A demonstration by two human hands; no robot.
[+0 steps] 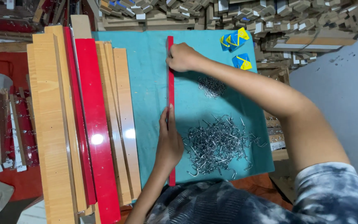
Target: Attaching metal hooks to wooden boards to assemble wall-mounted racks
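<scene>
A long, narrow red strip [170, 89] lies lengthwise on a teal cloth [150, 83] over the table. My left hand [168, 141] rests flat along the near half of the strip, fingers pointing away from me and pressing it down. My right hand [182, 57] is closed on the strip near its far end. A large heap of silver metal hooks [218, 143] sits just right of my left hand. A smaller heap of hooks [211, 86] lies below my right forearm.
Long wooden and glossy red boards [83, 120] lie stacked along the left of the cloth. Blue and yellow packets [237, 47] sit at the far right of the cloth. Piled wood offcuts [228, 14] fill the background. Strips with hooks [9, 132] lie at far left.
</scene>
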